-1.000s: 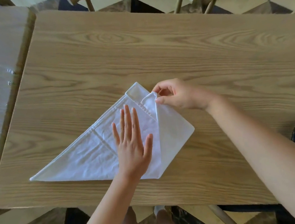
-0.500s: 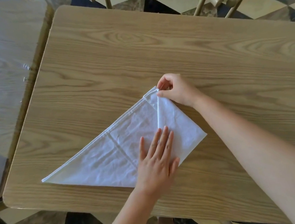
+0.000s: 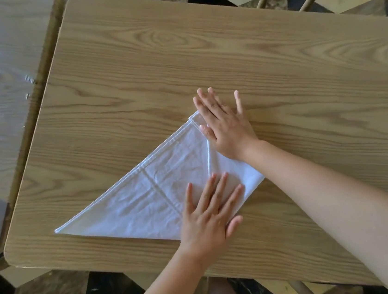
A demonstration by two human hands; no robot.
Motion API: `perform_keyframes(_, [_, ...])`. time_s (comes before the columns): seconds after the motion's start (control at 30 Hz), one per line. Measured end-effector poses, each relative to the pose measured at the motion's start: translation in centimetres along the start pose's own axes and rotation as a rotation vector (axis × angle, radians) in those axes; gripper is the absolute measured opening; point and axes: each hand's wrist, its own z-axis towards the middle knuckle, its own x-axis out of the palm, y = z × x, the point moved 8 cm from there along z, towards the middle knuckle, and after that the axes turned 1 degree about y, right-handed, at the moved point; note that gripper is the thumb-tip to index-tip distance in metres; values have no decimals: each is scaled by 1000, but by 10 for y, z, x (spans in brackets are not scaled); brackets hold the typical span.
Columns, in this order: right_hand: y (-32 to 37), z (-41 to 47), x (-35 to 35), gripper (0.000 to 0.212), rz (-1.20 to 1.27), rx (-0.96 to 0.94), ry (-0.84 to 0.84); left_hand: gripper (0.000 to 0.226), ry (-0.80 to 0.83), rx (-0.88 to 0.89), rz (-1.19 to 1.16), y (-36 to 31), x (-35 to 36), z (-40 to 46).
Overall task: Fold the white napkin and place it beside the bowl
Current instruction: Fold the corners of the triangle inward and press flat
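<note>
A white cloth napkin with a stitched hem (image 3: 146, 200) is laid flat on the light wooden table with rounded corners (image 3: 178, 64), near the edge closest to the person. It is folded into a long triangle, and its right corner is turned over the middle, so that a straight fold edge runs up to the top point. The left hand (image 3: 210, 215) is spread open and is pressed palm down on the lower part of this turned flap. The right hand (image 3: 224, 128) is also open and flat, with the fingers apart; it is laid over the top point, partly on the cloth and partly on the bare table. Nothing is gripped by either hand. The bowl cannot be identified here; only a dark shape is cut by the right border. The cloth is judged to be light, thin and soft, with many small wrinkles, so it will probably keep a crease only when it is pressed firmly. It may slide on the smooth table surface if it is not held down. For the next fold, the far left point is probably best pinched between thumb and fingertips, while the middle is held by the other palm.
</note>
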Motion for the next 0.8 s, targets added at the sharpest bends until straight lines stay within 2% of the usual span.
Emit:
perform_keyframes(0.1, [6,2,-6,63,-82,-9,-18,53,26,51,15,-5,2,-14])
perform_keyframes(0.27, [17,-55,-35,54,-66,6,-204,54,51,40,1,-3,1,-15])
perform_keyframes(0.37, [20,-97,-14,54,-43,-86,-101,57,81,54,37,-4,3,-15])
perform_keyframes(0.47, [11,-101,6,56,-58,-72,8,58,108,85,58,-4,5,-23])
perform_keyframes(0.6, [11,-99,6,61,-79,-73,43,60,131,141,106,1,9,-50])
perform_keyframes(0.8, [13,-100,6,63,-103,-64,51,61,129,111,87,5,9,-82])
